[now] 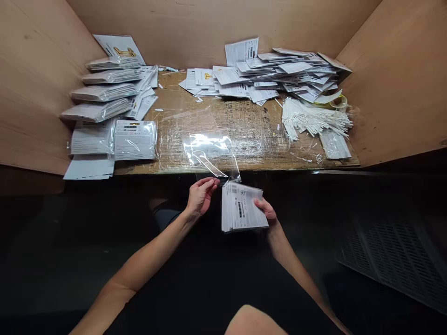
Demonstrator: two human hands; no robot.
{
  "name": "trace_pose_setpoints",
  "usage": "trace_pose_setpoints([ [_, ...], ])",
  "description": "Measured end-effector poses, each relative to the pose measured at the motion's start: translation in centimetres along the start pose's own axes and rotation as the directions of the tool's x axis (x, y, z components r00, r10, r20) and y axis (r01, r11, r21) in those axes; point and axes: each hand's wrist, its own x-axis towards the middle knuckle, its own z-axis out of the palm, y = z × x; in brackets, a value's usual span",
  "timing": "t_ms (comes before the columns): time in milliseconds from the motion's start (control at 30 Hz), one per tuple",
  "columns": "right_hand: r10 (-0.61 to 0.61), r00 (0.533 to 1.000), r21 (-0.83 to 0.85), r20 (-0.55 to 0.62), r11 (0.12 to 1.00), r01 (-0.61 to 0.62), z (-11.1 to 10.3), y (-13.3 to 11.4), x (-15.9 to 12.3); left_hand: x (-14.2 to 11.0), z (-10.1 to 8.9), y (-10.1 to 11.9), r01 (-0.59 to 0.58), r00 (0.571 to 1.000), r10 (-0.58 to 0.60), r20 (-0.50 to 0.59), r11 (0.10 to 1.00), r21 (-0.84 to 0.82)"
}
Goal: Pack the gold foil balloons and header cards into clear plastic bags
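A stack of printed card packets [244, 207] is gripped at its right side by my right hand [267, 209], just in front of the bench edge. The thumb lies on top of the stack. My left hand [203, 194] pinches the near edge of a clear plastic bag [213, 156], which lies partly on the bench and hangs over its edge. The stack's upper left corner is close to the bag's mouth; whether they touch I cannot tell.
Bagged bundles [101, 93] are piled along the left wall. A heap of loose packets [296, 70] lies at the back right. White sticks [310, 116] and a roll of tape [340, 101] lie before it. Wooden panels [223, 28] enclose the bench [174, 116].
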Motion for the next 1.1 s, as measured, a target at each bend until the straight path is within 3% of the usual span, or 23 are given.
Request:
trace_pose_setpoints([
  [167, 0.04, 0.995, -0.084, 0.093, 0.996, -0.032, 2.0, 0.1, 0.6, -0.2, 0.8, -0.4, 0.049, 0.999, -0.049, -0.004, 0.999, -0.013],
  [333, -0.009, 1.0, -0.116, -0.016, 0.993, 0.007, 1.8, -0.2, 0.8, -0.8, 1.3, -0.5, 0.074, 0.993, -0.081, 0.086, 0.994, 0.075],
  [567, -0.121, 0.985, -0.177, -0.12, 0.979, 0.098, 1.5, -0.3, 0.6, -1.7, 2.0, -0.2, 0.009, 0.978, -0.045, 0.203, 0.984, 0.178],
  [733, -0.256, 0.936, -0.159, -0.243, 0.962, 0.222, 2.8, -0.7, 0.0, -2.5, 2.6, -0.4, -0.001, 0.983, -0.04, 0.18, 0.975, 0.221],
  [867, -0.373, 0.869, -0.173, -0.325, 0.927, 0.334, 3.3, -1.1, 0.0, -2.7, 2.7, -1.0, -0.005, 0.991, -0.026, 0.132, 0.973, 0.229],
  [1100, -0.521, 0.772, -0.268, -0.364, 0.852, 0.449, 3.6, -0.4, 0.7, -2.5, 3.8, -1.8, -0.029, 0.997, 0.015, 0.081, 0.984, 0.175],
])
